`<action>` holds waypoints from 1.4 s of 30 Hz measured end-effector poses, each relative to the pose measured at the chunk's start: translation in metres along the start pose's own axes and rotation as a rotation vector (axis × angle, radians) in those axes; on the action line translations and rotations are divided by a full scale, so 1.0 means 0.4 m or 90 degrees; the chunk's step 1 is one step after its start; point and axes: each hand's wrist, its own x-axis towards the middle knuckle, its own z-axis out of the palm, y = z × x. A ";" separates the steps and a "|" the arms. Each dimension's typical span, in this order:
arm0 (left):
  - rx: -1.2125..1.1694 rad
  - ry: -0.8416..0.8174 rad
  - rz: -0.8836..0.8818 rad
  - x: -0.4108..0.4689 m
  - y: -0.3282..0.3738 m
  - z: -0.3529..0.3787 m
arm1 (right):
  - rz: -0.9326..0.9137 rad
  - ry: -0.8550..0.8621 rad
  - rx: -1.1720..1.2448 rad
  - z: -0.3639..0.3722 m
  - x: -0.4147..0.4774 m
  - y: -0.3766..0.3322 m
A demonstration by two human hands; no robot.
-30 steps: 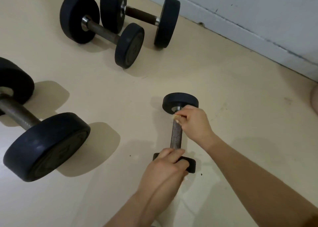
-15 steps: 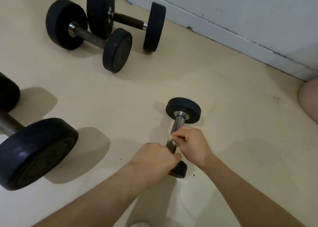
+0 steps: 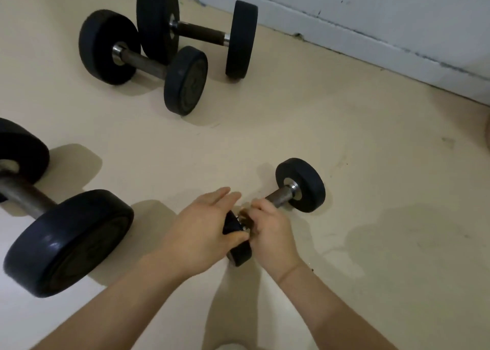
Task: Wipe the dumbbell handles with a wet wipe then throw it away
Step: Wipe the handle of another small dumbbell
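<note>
Small dumbbell (image 3: 305, 188) lay mid-floor (image 3: 371, 137), far end toward 2 o'clock. R hand (image 3: 273, 233) was curled tight round its handle (image 3: 278, 197) nr the near end, wipe (image 3: 246, 215) barely showing under the fingers. L hand (image 3: 201, 230), fingers straight, pressed on the near wt. Big dumbbell (image 3: 66, 241) at 8 o'clock, dumbbell pair (image 3: 169, 55) at 11.

The right hand (image 3: 270, 233) covers the near half of the small dumbbell's (image 3: 299, 185) handle, and the wet wipe cannot be made out under its curled fingers (image 3: 261, 209). The left hand (image 3: 201, 230) hides much of the near weight. The large dumbbell (image 3: 66, 241) is cut off by the left edge. A rounded skin-toned shape (image 3: 487, 134) at the right edge and a pale patch (image 3: 233, 346) at the bottom edge are too cropped to identify
</note>
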 end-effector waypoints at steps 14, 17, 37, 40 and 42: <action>0.112 0.137 -0.057 -0.098 0.072 0.186 | 0.055 0.107 -0.189 -0.069 -0.008 0.149; 0.147 0.118 -0.032 -0.110 0.102 0.201 | -0.021 0.029 -0.172 -0.027 -0.072 0.091; 0.141 0.133 0.088 -0.161 0.094 0.210 | 0.078 0.167 -0.232 -0.066 -0.128 0.145; 0.116 0.140 0.128 -0.164 0.098 0.214 | 0.062 0.165 -0.010 -0.022 -0.187 0.076; 0.111 0.147 0.154 -0.167 0.094 0.217 | 0.068 0.075 0.083 -0.028 -0.202 0.051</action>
